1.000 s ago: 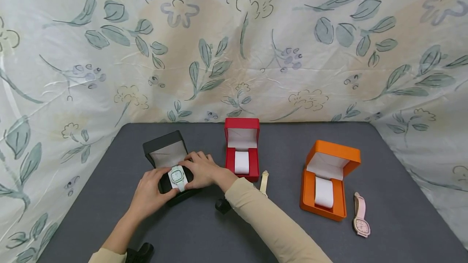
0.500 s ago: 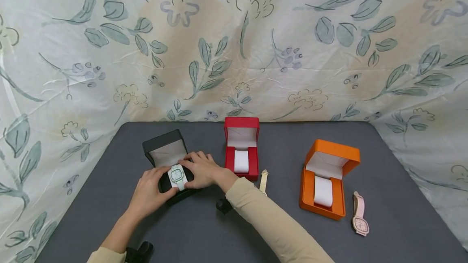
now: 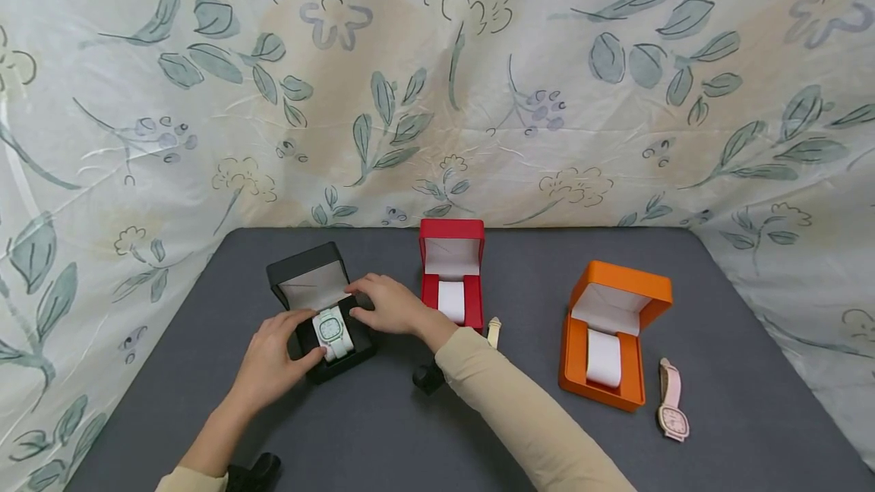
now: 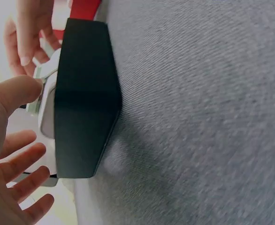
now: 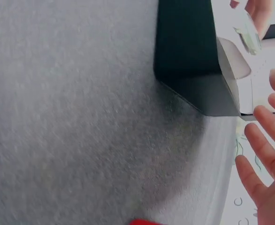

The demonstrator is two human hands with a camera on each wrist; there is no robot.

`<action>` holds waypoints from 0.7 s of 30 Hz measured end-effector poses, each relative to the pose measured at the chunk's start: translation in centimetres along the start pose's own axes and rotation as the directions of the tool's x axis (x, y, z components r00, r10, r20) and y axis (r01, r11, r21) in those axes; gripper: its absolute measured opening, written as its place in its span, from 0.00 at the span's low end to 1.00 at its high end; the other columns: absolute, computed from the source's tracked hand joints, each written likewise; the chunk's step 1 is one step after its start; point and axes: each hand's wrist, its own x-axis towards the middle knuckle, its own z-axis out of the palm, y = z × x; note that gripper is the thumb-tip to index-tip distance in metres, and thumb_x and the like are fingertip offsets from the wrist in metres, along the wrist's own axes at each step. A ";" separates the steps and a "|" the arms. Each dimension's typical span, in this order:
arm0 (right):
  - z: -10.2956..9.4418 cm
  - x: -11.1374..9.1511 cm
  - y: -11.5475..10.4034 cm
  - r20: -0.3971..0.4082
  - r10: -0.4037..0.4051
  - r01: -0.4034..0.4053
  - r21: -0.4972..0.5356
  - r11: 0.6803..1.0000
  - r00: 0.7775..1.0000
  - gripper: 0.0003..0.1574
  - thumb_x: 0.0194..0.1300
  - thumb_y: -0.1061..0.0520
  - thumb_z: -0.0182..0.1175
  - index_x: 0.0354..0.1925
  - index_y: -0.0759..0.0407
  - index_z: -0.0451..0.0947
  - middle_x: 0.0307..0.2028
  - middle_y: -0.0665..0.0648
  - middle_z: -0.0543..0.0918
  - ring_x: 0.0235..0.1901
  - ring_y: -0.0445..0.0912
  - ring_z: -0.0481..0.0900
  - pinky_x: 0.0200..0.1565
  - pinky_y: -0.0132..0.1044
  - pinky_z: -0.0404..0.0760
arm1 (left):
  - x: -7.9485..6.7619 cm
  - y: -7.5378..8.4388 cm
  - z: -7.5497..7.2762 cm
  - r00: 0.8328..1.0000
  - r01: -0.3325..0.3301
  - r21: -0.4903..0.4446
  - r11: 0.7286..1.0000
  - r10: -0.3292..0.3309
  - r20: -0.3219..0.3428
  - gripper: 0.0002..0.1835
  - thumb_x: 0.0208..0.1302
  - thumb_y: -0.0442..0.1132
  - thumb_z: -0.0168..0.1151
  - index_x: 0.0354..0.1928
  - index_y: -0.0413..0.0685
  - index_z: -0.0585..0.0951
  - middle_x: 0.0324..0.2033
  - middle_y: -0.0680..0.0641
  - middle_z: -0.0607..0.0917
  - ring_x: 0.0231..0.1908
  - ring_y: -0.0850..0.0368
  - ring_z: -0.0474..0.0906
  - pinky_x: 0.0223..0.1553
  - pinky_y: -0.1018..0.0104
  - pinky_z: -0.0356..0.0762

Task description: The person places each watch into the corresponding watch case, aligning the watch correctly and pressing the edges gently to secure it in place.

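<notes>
We worked on a dark grey fabric-covered table (image 3: 369,431), at a smooth black hinged box (image 3: 304,266). Our left grip (image 3: 270,359), loosely spread, grasped nothing beside the white padded cushion (image 3: 346,334); our right grip (image 3: 393,306), relaxed, held nothing. The pale-green square-cased watch (image 3: 330,329) sat on that cushion. We judged light, level pressure best. We read no lettering.

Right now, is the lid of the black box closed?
No, the lid stands open, and the pale watch is visible inside the black box.

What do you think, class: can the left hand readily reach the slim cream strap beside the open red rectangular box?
Probably not: the right arm's beige fabric sleeve crosses between the left hand and the slim cream strap, partly hiding it.
</notes>
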 end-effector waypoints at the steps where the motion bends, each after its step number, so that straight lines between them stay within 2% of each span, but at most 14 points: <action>1: -0.1 0.0 0.1 -0.017 0.000 0.001 0.022 1.000 1.000 0.23 0.64 0.50 0.56 0.57 0.52 0.72 0.51 0.50 0.76 0.50 0.42 0.74 0.52 0.33 0.73 | 0.0 0.0 -0.2 1.000 0.002 -0.002 1.000 -0.002 -0.006 0.29 0.45 0.43 0.72 0.52 0.42 0.76 0.49 0.38 0.77 0.51 0.37 0.69 0.46 0.40 0.66; 8: -0.7 0.1 0.5 -0.067 0.030 -0.024 0.088 0.996 0.997 0.20 0.64 0.52 0.56 0.54 0.54 0.73 0.48 0.50 0.78 0.47 0.41 0.77 0.48 0.30 0.75 | -0.1 -0.5 -1.3 0.998 0.052 -0.030 0.998 -0.052 -0.026 0.26 0.50 0.41 0.69 0.52 0.41 0.76 0.48 0.39 0.77 0.49 0.39 0.72 0.44 0.42 0.70; 9: -0.9 0.2 0.5 -0.072 0.034 -0.027 0.096 0.995 0.997 0.20 0.64 0.53 0.56 0.54 0.54 0.73 0.48 0.50 0.78 0.47 0.41 0.78 0.48 0.29 0.75 | -0.1 -0.6 -1.4 0.998 0.055 -0.034 0.998 -0.056 -0.038 0.25 0.51 0.41 0.68 0.52 0.42 0.76 0.48 0.39 0.77 0.44 0.41 0.75 0.42 0.43 0.71; 15: -2.0 0.5 0.6 -0.101 0.052 -0.037 0.140 0.989 0.994 0.21 0.65 0.52 0.55 0.55 0.55 0.72 0.50 0.51 0.78 0.47 0.43 0.78 0.48 0.31 0.75 | -0.1 -0.9 -2.6 0.985 0.061 -0.074 0.995 -0.072 -0.158 0.18 0.53 0.38 0.67 0.47 0.43 0.80 0.42 0.41 0.81 0.38 0.45 0.79 0.39 0.47 0.74; 16: -2.2 0.6 0.6 -0.105 0.055 -0.040 0.148 0.988 0.993 0.21 0.65 0.52 0.55 0.55 0.56 0.72 0.50 0.51 0.78 0.48 0.43 0.78 0.48 0.31 0.75 | -0.1 -1.0 -2.8 0.981 0.062 -0.077 0.995 -0.075 -0.180 0.17 0.53 0.37 0.66 0.46 0.42 0.80 0.41 0.42 0.82 0.41 0.45 0.78 0.40 0.49 0.74; 21: -3.2 1.0 0.5 -0.122 0.084 -0.060 0.187 0.981 0.989 0.23 0.65 0.50 0.54 0.57 0.55 0.71 0.50 0.51 0.78 0.47 0.43 0.78 0.48 0.32 0.76 | 0.5 -0.9 -3.7 0.954 0.077 -0.078 0.994 -0.096 -0.282 0.16 0.53 0.36 0.66 0.45 0.42 0.81 0.40 0.44 0.83 0.41 0.50 0.78 0.41 0.71 0.71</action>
